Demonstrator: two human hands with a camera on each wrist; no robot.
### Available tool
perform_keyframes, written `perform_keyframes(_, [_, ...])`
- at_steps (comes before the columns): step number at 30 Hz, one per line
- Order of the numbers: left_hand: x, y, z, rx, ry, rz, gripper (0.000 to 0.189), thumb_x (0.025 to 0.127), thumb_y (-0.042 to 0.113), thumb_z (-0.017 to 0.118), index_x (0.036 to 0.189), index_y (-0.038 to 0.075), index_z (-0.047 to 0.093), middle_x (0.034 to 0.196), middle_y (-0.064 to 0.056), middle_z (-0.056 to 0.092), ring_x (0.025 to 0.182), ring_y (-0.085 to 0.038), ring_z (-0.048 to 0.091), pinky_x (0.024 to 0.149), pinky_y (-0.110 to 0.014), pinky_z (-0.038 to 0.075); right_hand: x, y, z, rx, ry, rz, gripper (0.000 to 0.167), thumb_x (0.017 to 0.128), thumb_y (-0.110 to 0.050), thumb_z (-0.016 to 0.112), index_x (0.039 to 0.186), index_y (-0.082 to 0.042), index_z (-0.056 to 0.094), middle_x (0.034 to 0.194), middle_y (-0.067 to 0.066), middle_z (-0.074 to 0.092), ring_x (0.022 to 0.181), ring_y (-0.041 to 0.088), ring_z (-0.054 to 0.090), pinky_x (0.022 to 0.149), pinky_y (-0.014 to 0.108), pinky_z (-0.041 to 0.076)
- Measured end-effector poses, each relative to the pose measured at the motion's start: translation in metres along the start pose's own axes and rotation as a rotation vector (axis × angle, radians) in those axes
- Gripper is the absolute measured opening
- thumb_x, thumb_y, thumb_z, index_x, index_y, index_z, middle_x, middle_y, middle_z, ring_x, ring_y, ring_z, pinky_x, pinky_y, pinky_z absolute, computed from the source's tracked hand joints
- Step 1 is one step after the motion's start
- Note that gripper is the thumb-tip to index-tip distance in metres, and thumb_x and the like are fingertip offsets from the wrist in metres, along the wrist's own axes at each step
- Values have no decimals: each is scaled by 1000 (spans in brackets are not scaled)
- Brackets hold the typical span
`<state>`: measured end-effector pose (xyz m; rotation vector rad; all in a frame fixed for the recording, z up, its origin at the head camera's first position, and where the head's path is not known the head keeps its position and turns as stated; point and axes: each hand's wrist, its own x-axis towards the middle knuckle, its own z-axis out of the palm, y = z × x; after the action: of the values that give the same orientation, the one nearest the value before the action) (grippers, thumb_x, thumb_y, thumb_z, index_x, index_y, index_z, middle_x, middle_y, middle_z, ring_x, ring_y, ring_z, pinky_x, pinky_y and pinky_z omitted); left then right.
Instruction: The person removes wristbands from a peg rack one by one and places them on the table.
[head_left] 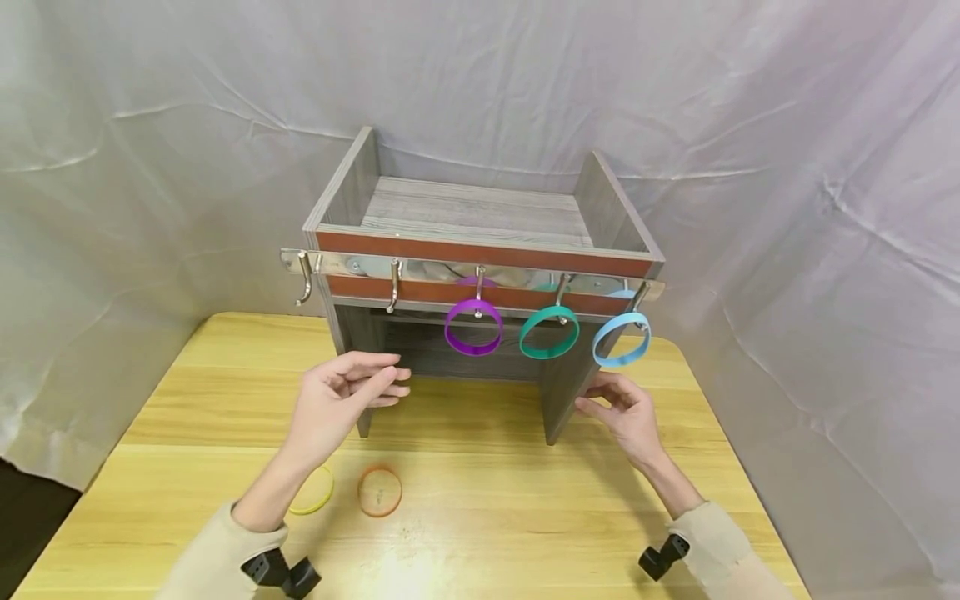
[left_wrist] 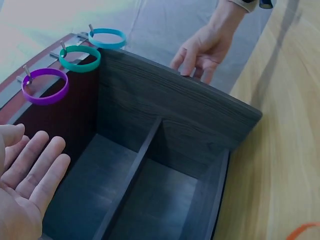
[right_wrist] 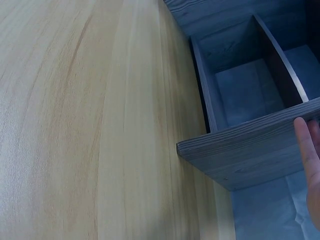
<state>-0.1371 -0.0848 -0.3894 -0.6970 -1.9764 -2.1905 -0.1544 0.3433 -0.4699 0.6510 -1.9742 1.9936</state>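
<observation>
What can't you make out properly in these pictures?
Head view: part of the yellow wristband, hidden behind the left forearm.
Left wrist view: most of the orange wristband, cut off at the lower-right corner; part of the left hand, cut off by the left edge.
Right wrist view: most of the right hand, cut off by the right edge.

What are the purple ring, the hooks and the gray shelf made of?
The purple ring looks like smooth rubber or silicone: one even color, slight sheen. The hooks seem to be polished metal, because they shine. The gray shelf looks like board with a streaky wood-grain finish, but I can't tell whether it's real wood or a printed cover.
</observation>
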Motion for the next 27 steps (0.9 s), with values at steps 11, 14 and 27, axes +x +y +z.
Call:
perform_keyframes(11, [23,-1,19,-93,15,61,22,100,-5,66,115,9,75,102,7,83,87,-13,82,78,-37,70,1,0,0,17,-9,-9,37,86,23,70,116,2,72,109,-6,79,97,8,74,73,29,70])
perform_keyframes(14, [29,-2,24,-110,16,84,24,99,-6,66,115,9,75,102,7,83,86,-13,82,77,-36,70,1,0,-1,20,-4,-5,38,86,23,70,116,0,72,109,-6,79,97,8,74,73,30,70])
perform_keyframes(27, [44,-1,38,-143,-23,51,31,97,-1,72,122,-17,65,100,7,82,87,-11,81,78,-32,70,0,-1,1,31,-7,7,37,86,24,69,117,3,71,109,-5,78,97,9,74,74,31,71])
